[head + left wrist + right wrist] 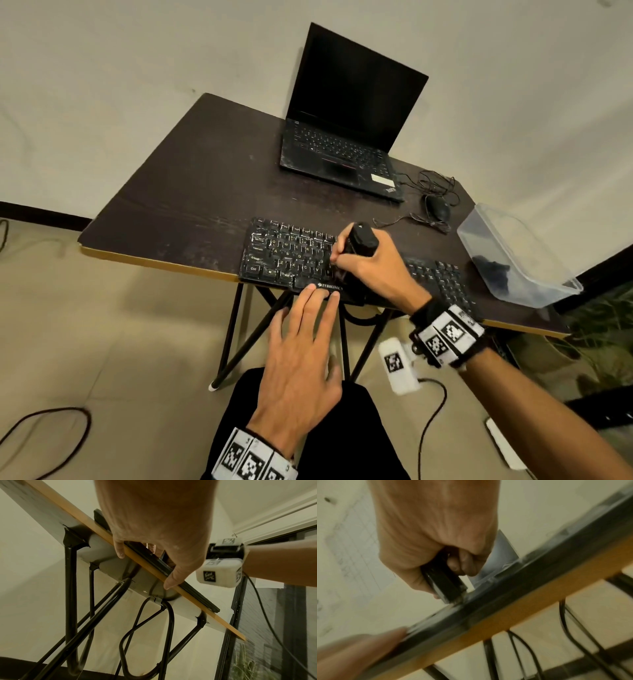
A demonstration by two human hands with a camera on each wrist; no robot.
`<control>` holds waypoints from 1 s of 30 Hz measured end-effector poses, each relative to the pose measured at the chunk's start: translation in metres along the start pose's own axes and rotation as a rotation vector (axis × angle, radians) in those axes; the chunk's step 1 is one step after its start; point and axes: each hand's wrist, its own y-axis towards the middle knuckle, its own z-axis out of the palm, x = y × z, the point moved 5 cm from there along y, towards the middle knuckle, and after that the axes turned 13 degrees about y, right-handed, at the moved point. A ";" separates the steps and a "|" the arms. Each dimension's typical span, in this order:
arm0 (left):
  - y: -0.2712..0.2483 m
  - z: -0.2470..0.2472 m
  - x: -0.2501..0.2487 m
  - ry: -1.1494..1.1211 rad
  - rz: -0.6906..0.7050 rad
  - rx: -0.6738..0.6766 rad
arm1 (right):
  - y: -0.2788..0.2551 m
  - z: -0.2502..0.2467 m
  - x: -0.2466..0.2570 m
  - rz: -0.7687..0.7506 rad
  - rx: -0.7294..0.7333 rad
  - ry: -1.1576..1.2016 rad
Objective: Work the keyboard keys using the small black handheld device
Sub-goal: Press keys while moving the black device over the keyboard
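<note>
While the right hand curls its fingers round the device, a small black block held upright with its lower end down on the keys near the middle of the keyboard, the left hand lies flat with straight fingers, its fingertips resting on the keyboard's near edge by the printed brand name. Seen from the right wrist, the device juts from the fist and meets the blurred keyboard at its tip; the left hand's fingertips touch the same edge further along. Seen from the left wrist, the left hand reaches over the keyboard's front rim, with the little finger and thumb hanging past the bench's pale edge. That keyboard sits at the near edge of the dark bench, slightly overhanging it. Behind the keyboard stands an open laptop with a dark screen. Right of the keyboard lies a clear tub with dark contents, and between the tub and the laptop, behind the keyboard's right end, rests a black mouse with its tangled cord.
</note>
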 end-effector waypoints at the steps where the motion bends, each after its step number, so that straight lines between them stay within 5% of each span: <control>1: 0.000 0.000 0.000 -0.002 0.006 -0.003 | 0.004 -0.008 -0.004 0.012 -0.062 0.000; 4: -0.001 -0.002 0.000 -0.004 0.007 -0.013 | 0.016 -0.024 -0.005 0.037 -0.217 -0.090; 9: 0.000 -0.002 0.000 -0.002 0.004 -0.022 | -0.013 -0.001 -0.005 -0.042 -0.069 -0.023; 13: -0.002 -0.002 0.000 -0.008 0.015 -0.023 | 0.002 -0.028 -0.009 0.010 -0.284 -0.099; 18: -0.001 0.000 0.003 -0.019 0.019 -0.019 | -0.021 0.003 -0.006 -0.034 -0.118 -0.023; 22: -0.003 -0.001 0.002 -0.042 0.025 -0.022 | -0.012 -0.021 -0.008 0.001 -0.342 -0.065; 27: -0.001 -0.002 0.003 -0.049 0.019 -0.042 | -0.028 0.003 -0.007 -0.024 -0.157 -0.062; 30: -0.002 -0.002 0.002 -0.060 0.027 -0.033 | -0.015 -0.027 -0.008 0.024 -0.362 -0.091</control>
